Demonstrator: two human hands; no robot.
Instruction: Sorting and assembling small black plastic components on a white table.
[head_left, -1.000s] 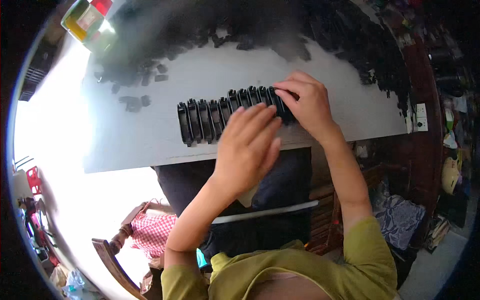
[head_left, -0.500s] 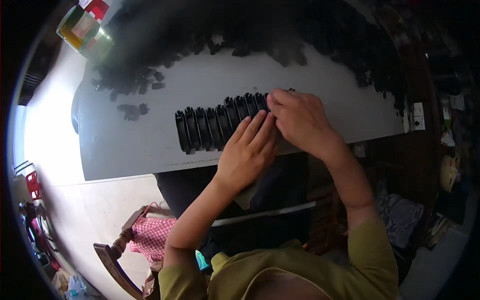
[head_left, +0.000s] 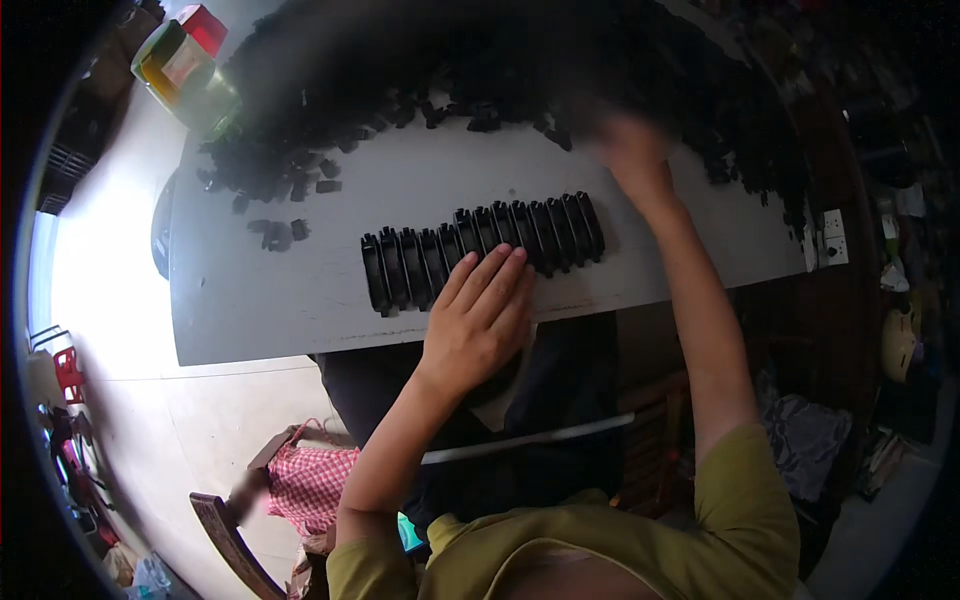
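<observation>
Left hand [head_left: 478, 325] on a row of black parts [head_left: 483, 238], right hand [head_left: 637, 150] at the dark pile [head_left: 470, 65]

The row of black parts lies on the grey table [head_left: 270, 305], near the edge closest to the person. The parts are long and narrow, set side by side, with small notched ends pointing away from the person. The row steps up partway along, so the parts at its left end sit a little closer to the table's near edge than the others.

The left hand lies over the near side of the row, around its middle, palm down. Its fingers are stretched out almost straight and close together, with the fingertips over the parts; it is not closed around any of them.

The right hand reaches out past the row's right end, to the near border of the pile of black pieces. Its fingers are blurred against the dark heap, so I cannot tell whether they are spread, pinched or holding a piece.

The pile spreads across the far side of the table in a broad curve. A few loose pieces [head_left: 278, 235] lie apart from it on the left. Near the far left corner are a see-through jar [head_left: 180, 65] and a red box [head_left: 203, 30].
</observation>
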